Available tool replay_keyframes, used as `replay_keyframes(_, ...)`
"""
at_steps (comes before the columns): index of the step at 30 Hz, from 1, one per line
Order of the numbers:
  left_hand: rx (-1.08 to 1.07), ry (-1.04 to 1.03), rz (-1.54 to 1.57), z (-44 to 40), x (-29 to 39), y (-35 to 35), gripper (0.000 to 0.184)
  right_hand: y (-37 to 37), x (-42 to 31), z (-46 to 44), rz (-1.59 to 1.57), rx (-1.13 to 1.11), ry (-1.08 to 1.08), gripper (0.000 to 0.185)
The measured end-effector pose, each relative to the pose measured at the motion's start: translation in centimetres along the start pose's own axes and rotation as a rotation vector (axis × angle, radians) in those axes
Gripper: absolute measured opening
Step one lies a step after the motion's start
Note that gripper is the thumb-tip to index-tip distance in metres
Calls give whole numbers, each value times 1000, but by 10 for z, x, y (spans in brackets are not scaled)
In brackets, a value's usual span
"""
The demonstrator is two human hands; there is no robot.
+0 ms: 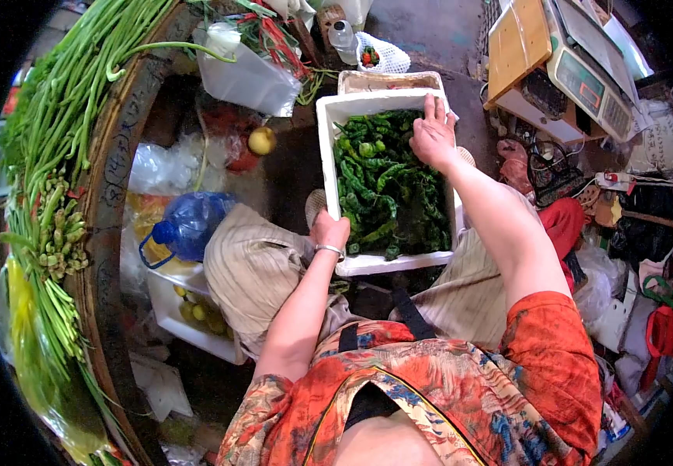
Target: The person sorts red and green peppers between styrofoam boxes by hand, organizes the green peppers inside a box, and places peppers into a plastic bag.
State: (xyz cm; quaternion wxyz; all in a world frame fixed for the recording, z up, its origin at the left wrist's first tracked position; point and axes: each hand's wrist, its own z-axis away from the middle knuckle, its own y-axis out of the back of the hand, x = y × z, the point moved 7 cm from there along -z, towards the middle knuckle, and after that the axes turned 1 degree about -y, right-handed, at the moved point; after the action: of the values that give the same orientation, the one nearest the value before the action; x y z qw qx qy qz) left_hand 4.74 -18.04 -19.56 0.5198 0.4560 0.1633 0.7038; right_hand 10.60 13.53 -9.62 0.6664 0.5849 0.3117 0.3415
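Note:
A white foam box [329, 155] stands between my knees, filled with wrinkled green peppers [387, 175]. My left hand [329, 231] is closed round the box's left wall near its lower corner, with a bracelet at the wrist. At the upper right corner my right hand [433, 136] lies over the inner edge of the box, fingers somewhat apart and pointing at the far rim, above the peppers. No pepper shows in its fingers. A second, shallower box [391, 81] sits just behind the foam box.
Long green beans [111, 46] lie on a curved ledge [111, 179] at the left. Below it are a blue bottle [197, 225] and a white crate [181, 322]. A scale [593, 78] stands upper right, near cables. A plastic bottle [343, 39] lies beyond the boxes.

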Motion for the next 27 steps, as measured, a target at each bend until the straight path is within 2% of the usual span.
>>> replay_keyframes(5,6,2,5,-7,-11,-9,43,54,-9,-8,-128,-164,-33,46)
replay_keyframes(6,6,3,5,-7,-11,-9,43,44,-6,-13,-128,-165,-32,46)
replay_keyframes(9,12,29,42,-5,-8,-5,42,16,-24,-18,-1387,-401,-120,46)
replay_keyframes(10,46,-5,69,0,-1,-1,39,35,-31,-9,-1394,-399,-119,46)
replay_keyframes(12,81,-37,92,3,4,4,38,66,-57,8,-1539,-580,39,44)
replay_keyframes(13,78,-18,81,2,4,3,38,69,-65,8,-1510,-614,139,42)
replay_keyframes(17,48,10,83,3,4,4,40,94,-80,27,-1716,-773,156,37)
replay_keyframes(27,33,30,150,12,11,10,37,100,-83,31,-1783,-802,222,31)
